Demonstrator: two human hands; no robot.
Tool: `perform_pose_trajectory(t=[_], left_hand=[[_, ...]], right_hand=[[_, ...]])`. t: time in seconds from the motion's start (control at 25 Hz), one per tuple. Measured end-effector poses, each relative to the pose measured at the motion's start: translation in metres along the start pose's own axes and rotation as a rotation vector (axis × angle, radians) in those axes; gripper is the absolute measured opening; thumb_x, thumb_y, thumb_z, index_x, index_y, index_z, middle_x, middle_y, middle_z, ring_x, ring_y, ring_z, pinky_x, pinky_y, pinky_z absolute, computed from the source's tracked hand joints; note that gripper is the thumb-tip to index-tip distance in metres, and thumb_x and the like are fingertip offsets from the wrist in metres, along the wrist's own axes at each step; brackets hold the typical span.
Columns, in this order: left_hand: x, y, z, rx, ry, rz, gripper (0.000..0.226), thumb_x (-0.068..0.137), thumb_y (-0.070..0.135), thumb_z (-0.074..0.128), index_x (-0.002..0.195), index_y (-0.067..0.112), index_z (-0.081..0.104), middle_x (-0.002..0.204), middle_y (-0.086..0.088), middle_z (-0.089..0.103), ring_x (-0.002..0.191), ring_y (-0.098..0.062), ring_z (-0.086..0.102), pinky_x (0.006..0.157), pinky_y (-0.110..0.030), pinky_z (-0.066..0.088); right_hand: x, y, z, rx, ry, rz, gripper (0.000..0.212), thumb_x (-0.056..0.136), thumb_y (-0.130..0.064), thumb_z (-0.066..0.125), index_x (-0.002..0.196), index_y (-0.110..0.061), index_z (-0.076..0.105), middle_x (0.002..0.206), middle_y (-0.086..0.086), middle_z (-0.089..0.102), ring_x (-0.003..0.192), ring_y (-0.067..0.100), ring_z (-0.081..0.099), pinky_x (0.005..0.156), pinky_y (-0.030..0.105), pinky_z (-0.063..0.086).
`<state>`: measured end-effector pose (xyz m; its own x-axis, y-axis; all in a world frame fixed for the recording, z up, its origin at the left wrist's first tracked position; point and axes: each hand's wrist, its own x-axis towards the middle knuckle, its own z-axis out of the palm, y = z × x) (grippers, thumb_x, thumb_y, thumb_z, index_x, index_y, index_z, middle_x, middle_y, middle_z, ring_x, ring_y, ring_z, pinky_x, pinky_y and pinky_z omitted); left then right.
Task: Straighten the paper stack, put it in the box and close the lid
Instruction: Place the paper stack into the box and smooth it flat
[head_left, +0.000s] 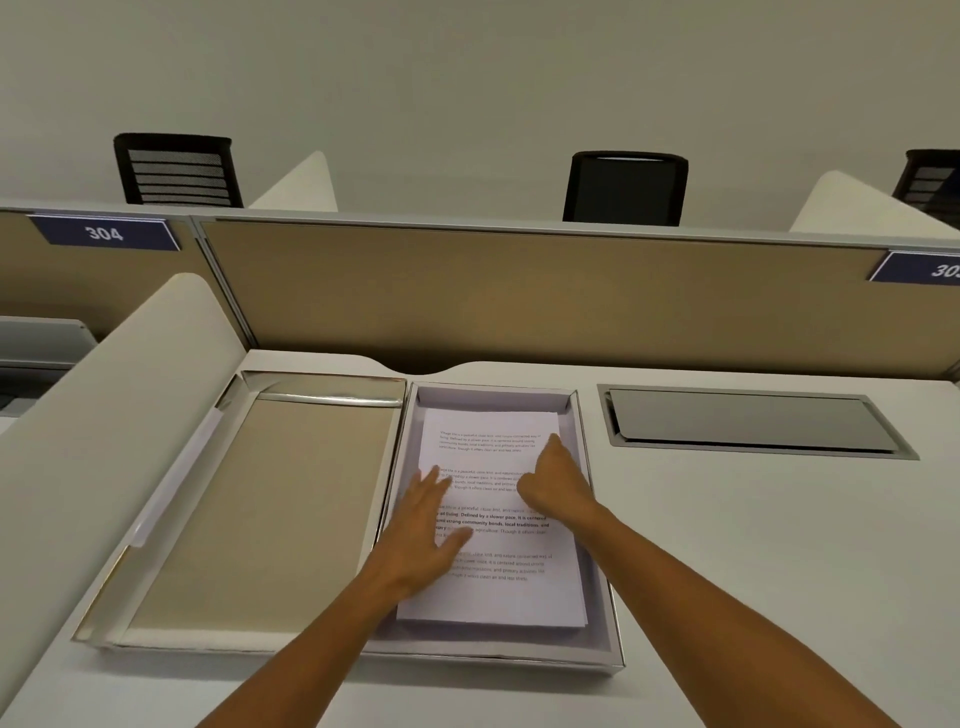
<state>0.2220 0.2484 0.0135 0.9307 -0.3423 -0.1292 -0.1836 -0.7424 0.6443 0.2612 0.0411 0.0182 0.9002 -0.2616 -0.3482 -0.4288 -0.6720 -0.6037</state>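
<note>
A stack of printed white paper (498, 592) lies flat inside the shallow white box (498, 657) at the middle of the desk. The box's lid (260, 514) lies open to the left, inner side up, with a tan lining and silvery rim. My left hand (428, 535) rests flat on the left part of the top sheet with its fingers spread. My right hand (556, 480) is on the right part of the stack, fingers curled and one finger pointing along the paper's right edge. It holds nothing that I can see.
A metal cable hatch (753, 423) is set into the desk to the right of the box. A tan partition (519, 296) stands behind, and a white side divider (104, 415) runs along the left. Black chairs stand beyond the partition.
</note>
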Motion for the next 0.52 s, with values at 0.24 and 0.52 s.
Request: perform_pose_trajectory(t=[0.24,0.52], left_hand=[[-0.013,-0.024,0.01,0.467,-0.232,0.241,0.125,0.063,0.088,0.048,0.147,0.03,-0.024,0.155,0.007,-0.035,0.14,-0.018,-0.037,0.119,-0.048,-0.016],[-0.013,-0.026,0.008,0.582,-0.268,0.288,0.121,0.062,0.089,0.045,0.148,0.033,-0.02,0.156,0.008,-0.033,0.14,-0.019,-0.038,0.112,-0.049,-0.02]], right_hand=[[0.03,-0.03,-0.008,-0.254,0.006,-0.236,0.055,0.091,-0.032,0.06,0.138,-0.011,0.04,0.139,0.011,0.052,0.123,0.03,0.053,0.097,0.041,0.049],[0.073,-0.052,-0.004,-0.492,-0.05,-0.331,0.066,0.09,-0.048,0.054,0.141,-0.009,0.04,0.146,0.014,0.045,0.132,0.033,0.043,0.106,0.047,0.042]])
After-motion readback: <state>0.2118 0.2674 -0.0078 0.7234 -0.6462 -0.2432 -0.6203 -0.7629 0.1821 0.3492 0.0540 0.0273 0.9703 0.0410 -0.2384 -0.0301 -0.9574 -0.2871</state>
